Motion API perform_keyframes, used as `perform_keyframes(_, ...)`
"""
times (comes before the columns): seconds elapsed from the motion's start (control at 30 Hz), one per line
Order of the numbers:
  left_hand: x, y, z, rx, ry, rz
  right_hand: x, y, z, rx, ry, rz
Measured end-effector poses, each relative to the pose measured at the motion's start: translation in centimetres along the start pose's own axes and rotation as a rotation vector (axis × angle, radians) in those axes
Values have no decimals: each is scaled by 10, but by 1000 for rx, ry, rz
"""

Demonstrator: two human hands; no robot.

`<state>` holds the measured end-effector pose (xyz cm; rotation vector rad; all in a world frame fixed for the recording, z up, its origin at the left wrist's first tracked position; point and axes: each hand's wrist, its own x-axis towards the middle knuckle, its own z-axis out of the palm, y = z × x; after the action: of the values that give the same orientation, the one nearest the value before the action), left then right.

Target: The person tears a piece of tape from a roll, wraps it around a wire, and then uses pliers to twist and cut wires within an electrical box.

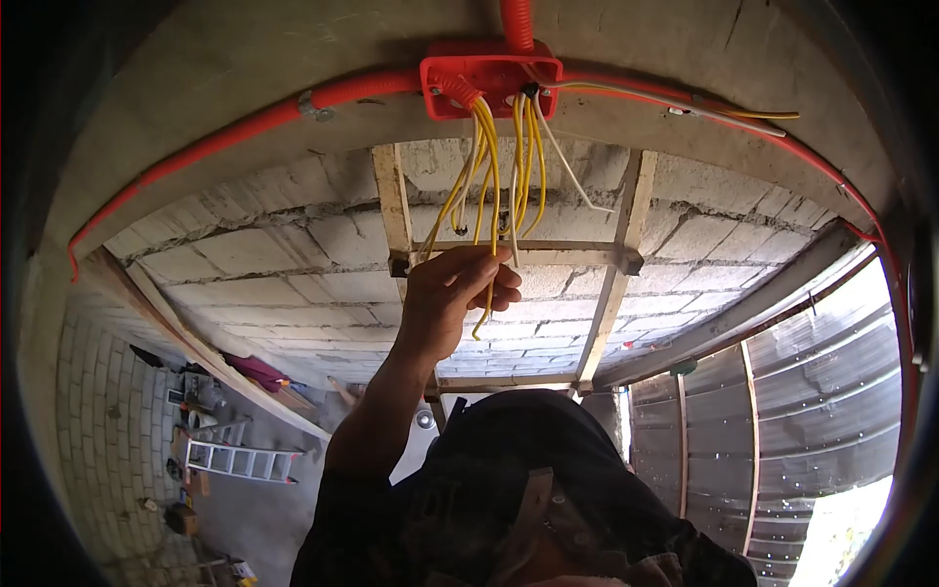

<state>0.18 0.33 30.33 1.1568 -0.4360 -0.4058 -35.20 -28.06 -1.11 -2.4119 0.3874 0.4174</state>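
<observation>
My left hand point(458, 293) is raised from the lower left, thumb and fingers pinched on a yellow electrical wire point(496, 186). That wire's bent end hangs below the fingers. It comes down in a bundle of yellow and white wires out of a corrugated orange conduit in the red junction box point(440, 93). Beside it hangs a second group of yellow wires point(530, 186), gathered near black tape at the box. One white wire point(567, 157) sticks out to the right with a bent tip. My right hand is not in view.
Orange conduits point(362, 88) run from the box along the concrete beam point(333, 34). Behind are a block wall point(293, 254) and a wooden frame point(608, 293). A ladder point(240, 460) stands low at left; corrugated metal sheets point(714, 430) are at right.
</observation>
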Motion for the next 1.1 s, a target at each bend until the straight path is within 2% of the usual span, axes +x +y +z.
perform_keyframes(0.23,4,6,-2,139,2,27,-24,-62,-49,17,89,-27)
perform_keyframes(0.3,5,6,-3,105,-11,26,-10,-26,-29,-73,51,1)
perform_keyframes(0.37,5,4,-3,60,-22,27,-6,30,23,324,125,7)
perform_keyframes(0.4,4,4,-3,63,-25,37,3,78,69,507,364,-397)
perform_keyframes(0.43,3,4,-4,64,-24,47,2,77,67,305,254,-211)
perform_keyframes(0.5,-1,1,-7,80,-22,65,1,43,42,135,100,-38)
perform_keyframes(0.7,-14,5,-15,155,-41,66,8,-26,-5,57,-41,94)
perform_keyframes(0.73,-13,5,-15,152,-61,66,9,-35,-13,56,-14,104)
perform_keyframes(0.8,-15,3,-19,121,-86,87,5,-44,-26,14,-140,86)
perform_keyframes(0.83,-17,7,-19,120,-86,84,6,-44,-28,10,-117,98)
perform_keyframes(0.9,-20,9,-22,82,-96,77,9,-33,-20,-23,-211,29)
perform_keyframes(0.93,-21,10,-22,129,-87,68,21,15,21,-128,-187,-24)
perform_keyframes(1.03,-17,11,-19,188,-42,57,13,-13,5,26,-132,11)
perform_keyframes(1.1,-13,6,-20,278,-5,125,16,12,31,-60,-95,-59)
